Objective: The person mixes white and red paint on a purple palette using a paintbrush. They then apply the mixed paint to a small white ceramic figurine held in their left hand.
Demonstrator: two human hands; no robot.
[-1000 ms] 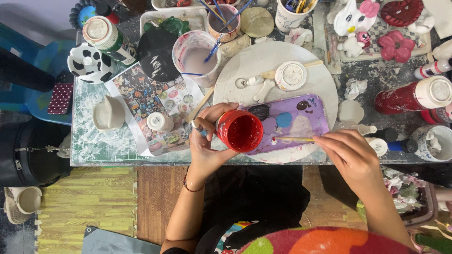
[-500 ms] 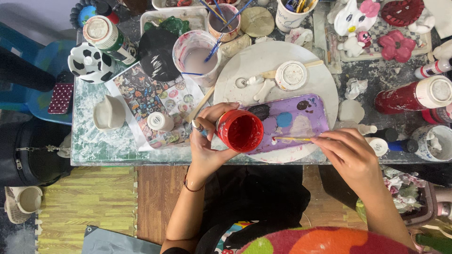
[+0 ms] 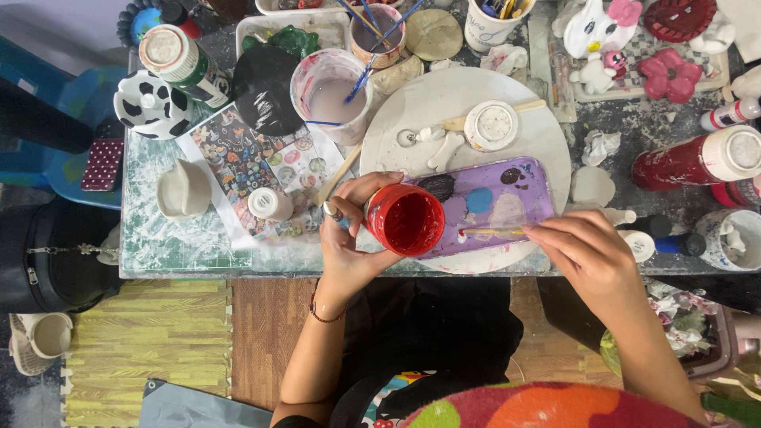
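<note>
Left hand (image 3: pixel 349 238): I see the fingers wrapped around a red paint jar (image 3: pixel 405 219).
Right hand (image 3: pixel 590 255): I see the fingers pinched on a thin brush (image 3: pixel 490 232) over the purple tray (image 3: pixel 507 198).

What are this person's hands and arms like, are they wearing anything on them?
Both forearms are bare, with no sleeves and no gloves. The left hand has a silvery ring on one finger, and a thin dark red bracelet circles the left wrist. The right hand shows no ring or band that I can make out. Nails look short and unpainted, though they are too small to be sure.
</note>
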